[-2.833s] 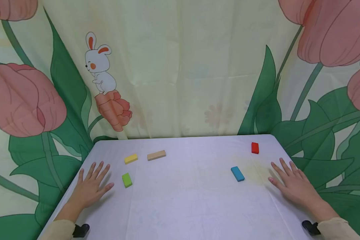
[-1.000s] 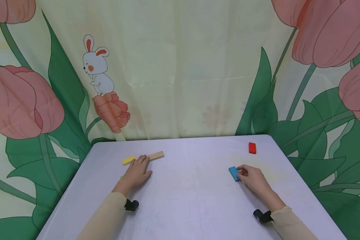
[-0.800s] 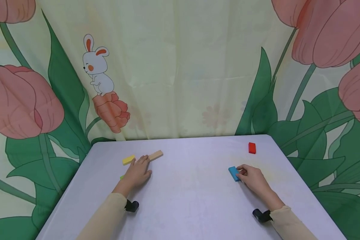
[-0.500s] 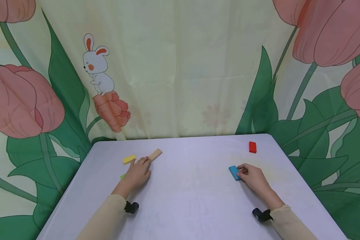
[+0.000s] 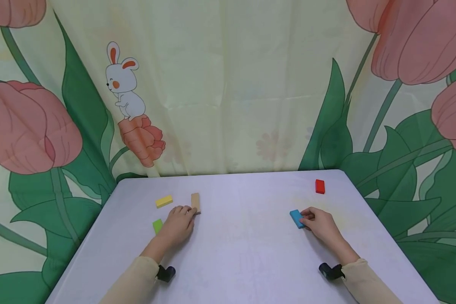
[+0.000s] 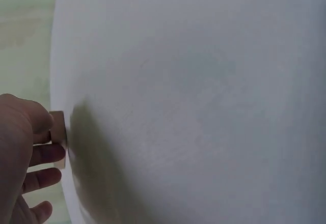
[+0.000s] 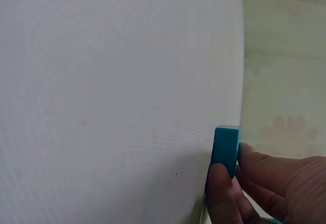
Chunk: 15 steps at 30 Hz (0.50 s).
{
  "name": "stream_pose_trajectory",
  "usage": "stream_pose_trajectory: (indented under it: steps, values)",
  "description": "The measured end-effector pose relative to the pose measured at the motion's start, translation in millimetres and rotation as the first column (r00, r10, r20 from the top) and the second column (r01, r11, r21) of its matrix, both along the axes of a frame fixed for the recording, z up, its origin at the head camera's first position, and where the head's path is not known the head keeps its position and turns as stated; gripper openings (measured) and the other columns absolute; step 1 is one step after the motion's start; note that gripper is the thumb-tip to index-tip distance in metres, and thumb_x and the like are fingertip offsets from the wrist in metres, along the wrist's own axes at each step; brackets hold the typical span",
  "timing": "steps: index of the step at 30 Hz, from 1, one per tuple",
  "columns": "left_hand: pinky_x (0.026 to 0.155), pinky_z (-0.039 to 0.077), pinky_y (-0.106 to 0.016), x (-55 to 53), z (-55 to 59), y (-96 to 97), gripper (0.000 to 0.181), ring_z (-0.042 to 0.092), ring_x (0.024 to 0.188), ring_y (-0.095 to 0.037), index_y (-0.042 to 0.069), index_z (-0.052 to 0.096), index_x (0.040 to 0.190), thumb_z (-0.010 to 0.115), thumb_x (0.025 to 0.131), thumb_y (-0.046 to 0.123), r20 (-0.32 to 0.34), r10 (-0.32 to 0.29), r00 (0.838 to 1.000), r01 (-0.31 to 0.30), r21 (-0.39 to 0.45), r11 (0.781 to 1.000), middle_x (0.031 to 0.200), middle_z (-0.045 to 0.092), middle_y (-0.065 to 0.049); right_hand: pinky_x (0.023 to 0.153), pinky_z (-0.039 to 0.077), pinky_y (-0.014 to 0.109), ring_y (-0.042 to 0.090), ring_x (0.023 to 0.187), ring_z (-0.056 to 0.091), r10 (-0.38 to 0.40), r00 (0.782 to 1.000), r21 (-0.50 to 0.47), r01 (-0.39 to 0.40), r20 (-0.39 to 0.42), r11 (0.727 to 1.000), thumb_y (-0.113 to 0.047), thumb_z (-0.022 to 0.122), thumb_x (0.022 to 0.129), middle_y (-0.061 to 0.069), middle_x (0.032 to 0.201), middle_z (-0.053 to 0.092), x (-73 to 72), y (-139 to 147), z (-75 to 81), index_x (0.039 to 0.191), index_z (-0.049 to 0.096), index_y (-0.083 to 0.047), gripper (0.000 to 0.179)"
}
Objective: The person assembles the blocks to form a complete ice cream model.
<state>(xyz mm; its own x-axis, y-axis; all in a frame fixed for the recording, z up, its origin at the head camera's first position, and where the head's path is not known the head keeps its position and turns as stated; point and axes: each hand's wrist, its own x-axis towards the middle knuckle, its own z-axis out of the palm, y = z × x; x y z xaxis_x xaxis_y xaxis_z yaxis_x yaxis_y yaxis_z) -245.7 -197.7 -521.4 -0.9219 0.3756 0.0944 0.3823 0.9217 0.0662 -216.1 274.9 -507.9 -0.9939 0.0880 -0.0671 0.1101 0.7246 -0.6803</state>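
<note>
My left hand [image 5: 177, 226] grips the near end of a plain wooden block [image 5: 195, 200], which lies lengthwise away from me on the table. In the left wrist view the block [image 6: 58, 126] shows between thumb and fingers, partly covered by them. A green block [image 5: 157, 225] lies beside this hand, its near part hidden, and a yellow block [image 5: 164, 201] sits a little behind it. On the other side, my right hand [image 5: 322, 226] pinches a blue block [image 5: 296, 218]. Its thumb and fingertips sit on the block's sides [image 7: 225, 145] in the right wrist view.
A red block [image 5: 320, 186] lies near the far right corner of the white-covered table [image 5: 243, 253]. Behind the far edge hangs a curtain [image 5: 228, 93] printed with tulips and a rabbit. A black wrist camera is on each wrist.
Both hands came in from the sides to the blocks. The left hand has turned the wooden block from crosswise to lengthwise and drawn back slightly. The right hand stays at the blue block.
</note>
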Motion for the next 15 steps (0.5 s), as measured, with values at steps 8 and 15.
stream_pose_trajectory:
  steps: [8,15]
  values:
    - [0.111,0.045,-0.057,6.1,-4.2,6.9,0.028,0.049,0.139,-0.038,0.009,0.064,0.129,0.060,0.104,0.020,-0.014,-0.014,1.000,0.015,0.070,0.997,0.147,0.053,-0.019,0.075,0.063,0.033,0.025,0.091,0.065,-0.002,1.000,-0.007,0.002,0.012,1.000,-0.012,0.071,0.097,0.018,0.108,0.069,-1.1,2.5,-1.9,0.123,0.065,0.004,0.031]
    - [0.109,0.050,-0.052,7.5,-2.3,9.6,0.007,0.058,0.134,-0.039,0.013,0.062,0.108,0.057,0.106,0.017,-0.011,-0.086,0.996,0.087,0.129,0.988,0.150,0.054,-0.022,0.075,0.063,0.032,0.024,0.090,0.065,-0.001,1.000,-0.024,0.002,0.017,1.000,-0.012,0.071,0.097,0.018,0.108,0.069,-0.9,1.3,-0.3,0.123,0.065,0.004,0.031]
